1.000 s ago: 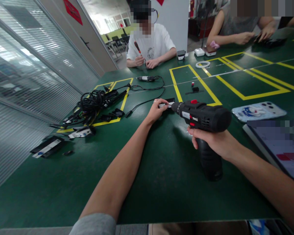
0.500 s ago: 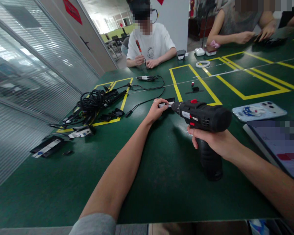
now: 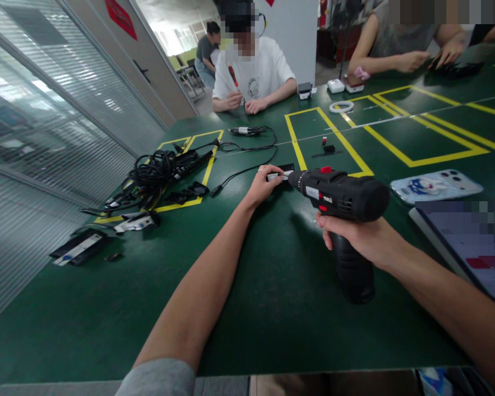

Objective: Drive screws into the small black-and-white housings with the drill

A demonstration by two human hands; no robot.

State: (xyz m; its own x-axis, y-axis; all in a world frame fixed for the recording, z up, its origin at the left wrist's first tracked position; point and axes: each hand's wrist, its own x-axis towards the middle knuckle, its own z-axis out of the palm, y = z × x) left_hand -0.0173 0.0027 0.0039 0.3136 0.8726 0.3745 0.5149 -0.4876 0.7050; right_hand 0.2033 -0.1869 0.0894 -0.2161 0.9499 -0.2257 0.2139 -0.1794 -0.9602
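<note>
My right hand (image 3: 352,235) is wrapped round the grip of a black cordless drill (image 3: 342,192) with red switches. The drill points left, and its bit meets a small black and silver part (image 3: 287,168) on the green table (image 3: 268,286). With its fingers closed on that part, my left hand (image 3: 266,184) pins it beside the drill tip. The fingers and the drill's nose hide most of the part, so its kind does not show.
Left of my arm lie a heap of black cables (image 3: 160,170) and a black case with a white strip (image 3: 79,246). A phone (image 3: 437,186) and a laptop-like screen (image 3: 470,247) are at the right. Across the table, a person in white (image 3: 256,71) holds a red screwdriver (image 3: 233,76).
Both my hands and the drill stay almost where they were. Another person has come into view in the background, behind the person in white.
</note>
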